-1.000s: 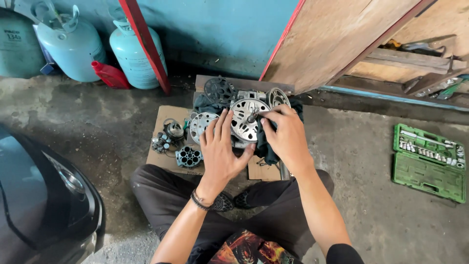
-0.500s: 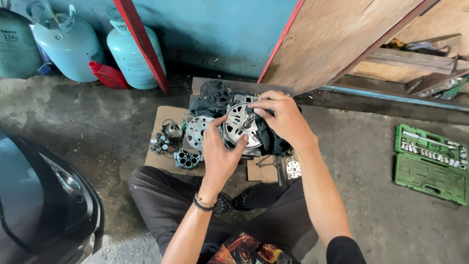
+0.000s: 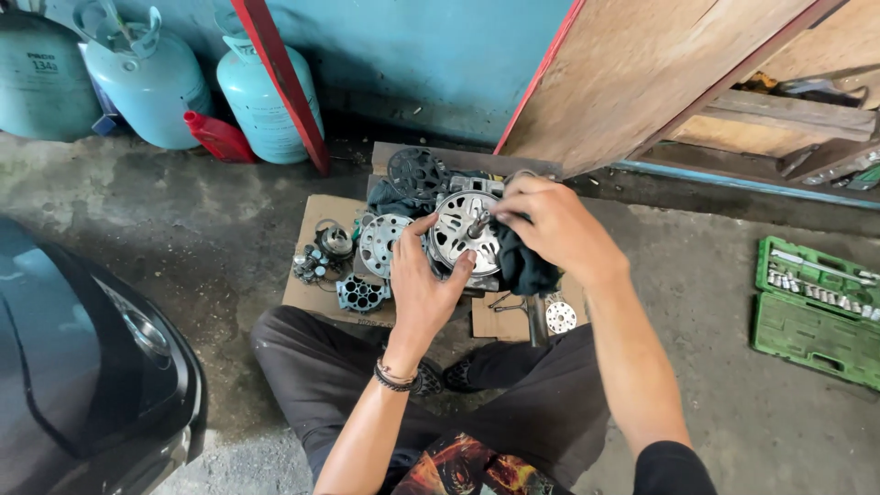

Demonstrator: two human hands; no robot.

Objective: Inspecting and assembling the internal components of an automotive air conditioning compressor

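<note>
the left hand [image 3: 423, 286] cups the underside of a silver slotted alternator housing [image 3: 465, 231], held above the cardboard sheet [image 3: 316, 291]. the right hand [image 3: 548, 226] presses a dark rag [image 3: 525, 267] against its shaft side. loose metal parts [image 3: 362, 293] lie alongside; a green socket set [image 3: 811, 309] sits well apart.

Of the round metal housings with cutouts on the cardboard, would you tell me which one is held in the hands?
The larger silver housing with the centre shaft: the left hand grips its lower edge and the right hand its top. The smaller housing lies untouched beside it.
</note>
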